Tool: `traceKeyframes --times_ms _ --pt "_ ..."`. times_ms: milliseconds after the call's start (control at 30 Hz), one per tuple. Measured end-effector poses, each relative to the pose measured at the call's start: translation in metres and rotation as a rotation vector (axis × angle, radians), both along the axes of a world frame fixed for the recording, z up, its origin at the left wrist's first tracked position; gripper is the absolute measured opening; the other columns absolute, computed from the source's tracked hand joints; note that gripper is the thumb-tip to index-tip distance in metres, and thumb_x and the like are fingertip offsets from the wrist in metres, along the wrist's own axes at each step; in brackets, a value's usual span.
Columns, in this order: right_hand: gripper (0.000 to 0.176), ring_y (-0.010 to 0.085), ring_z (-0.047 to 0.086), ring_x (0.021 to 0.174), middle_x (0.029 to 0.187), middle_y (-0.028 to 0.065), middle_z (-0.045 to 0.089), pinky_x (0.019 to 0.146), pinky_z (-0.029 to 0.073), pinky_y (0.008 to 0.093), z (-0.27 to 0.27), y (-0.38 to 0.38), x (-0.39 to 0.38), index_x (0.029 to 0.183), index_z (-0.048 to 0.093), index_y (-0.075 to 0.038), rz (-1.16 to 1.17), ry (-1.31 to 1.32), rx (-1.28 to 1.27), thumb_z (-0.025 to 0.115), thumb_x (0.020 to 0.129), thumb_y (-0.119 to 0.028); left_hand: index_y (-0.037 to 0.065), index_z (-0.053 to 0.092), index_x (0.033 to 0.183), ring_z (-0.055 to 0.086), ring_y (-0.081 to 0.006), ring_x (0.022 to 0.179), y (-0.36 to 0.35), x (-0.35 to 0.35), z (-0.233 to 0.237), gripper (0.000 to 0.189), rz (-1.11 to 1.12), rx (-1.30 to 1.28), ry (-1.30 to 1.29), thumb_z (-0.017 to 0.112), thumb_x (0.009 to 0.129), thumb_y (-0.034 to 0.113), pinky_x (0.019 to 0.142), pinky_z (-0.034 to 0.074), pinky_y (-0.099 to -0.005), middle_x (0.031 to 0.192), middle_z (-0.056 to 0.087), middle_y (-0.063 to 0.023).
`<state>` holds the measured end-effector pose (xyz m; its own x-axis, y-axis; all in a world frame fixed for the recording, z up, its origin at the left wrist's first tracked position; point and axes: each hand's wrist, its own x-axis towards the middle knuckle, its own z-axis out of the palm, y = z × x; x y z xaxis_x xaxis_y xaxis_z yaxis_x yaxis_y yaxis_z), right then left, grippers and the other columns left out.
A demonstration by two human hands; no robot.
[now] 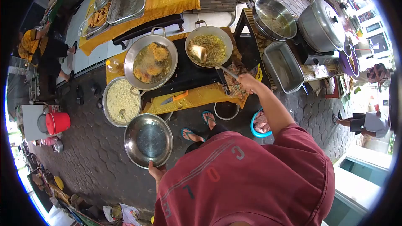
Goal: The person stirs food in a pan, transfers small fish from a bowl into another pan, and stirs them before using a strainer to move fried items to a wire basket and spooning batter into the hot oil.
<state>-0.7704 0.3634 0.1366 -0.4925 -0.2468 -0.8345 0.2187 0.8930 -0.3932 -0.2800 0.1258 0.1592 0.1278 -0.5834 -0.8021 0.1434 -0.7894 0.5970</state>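
The handle of a metal spatula (226,72) is in my right hand (249,84), its blade resting in a wok of yellowish shredded food (215,44) on the black stove. My left hand (156,170) grips the near rim of an empty steel bowl (148,140), low at the left of my body. Left of the wok, fritters (153,62) fry in bubbling oil in a second wide pan (134,52). Below that pan, a large basin of pale batter (121,100) holds a ladle. An orange-handled knife (175,98) lies on the yellow cloth at the front edge.
Metal trays (127,1) stand on a yellow-covered table behind. At the right are a perforated steamer pan (274,19), a grey rectangular tin (284,67) and a large lidded pot (320,25). A blue basin (260,133) of meat sits on the floor. Other people stand far left and right.
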Motion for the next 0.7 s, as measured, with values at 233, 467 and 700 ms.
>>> traceKeyframes --times_ms 233,467,700 --pt "0.033 0.0301 0.054 0.099 0.109 0.0164 0.054 0.079 0.047 0.0399 -0.018 -0.008 -0.045 0.113 0.051 -0.007 0.418 0.41 0.371 0.041 0.089 -0.027 0.004 0.043 0.113 0.055 -0.0255 0.094 -0.002 0.002 0.008 0.037 -0.016 -0.061 0.079 0.042 0.084 0.026 0.076 0.048 -0.0402 0.108 0.052 -0.0107" --pt "0.028 0.0333 0.055 0.097 0.103 0.02 0.057 0.079 0.046 0.0418 0.023 -0.059 -0.058 0.103 0.055 -0.006 0.188 0.699 0.306 0.045 0.084 -0.022 0.005 0.045 0.11 0.056 -0.0252 0.092 0.007 0.022 0.003 0.034 0.07 -0.02 0.032 0.041 0.084 0.027 0.075 0.049 -0.0395 0.106 0.053 -0.0095" --pt "0.028 0.0298 0.061 0.085 0.089 0.0142 0.061 0.067 0.05 0.042 0.038 -0.07 -0.039 0.109 0.054 -0.01 0.712 0.791 0.381 0.043 0.083 -0.016 0.006 0.046 0.109 0.056 -0.025 0.093 0.01 0.018 0.008 0.033 0.147 -0.02 -0.011 0.041 0.085 0.028 0.075 0.049 -0.0404 0.104 0.053 -0.009"
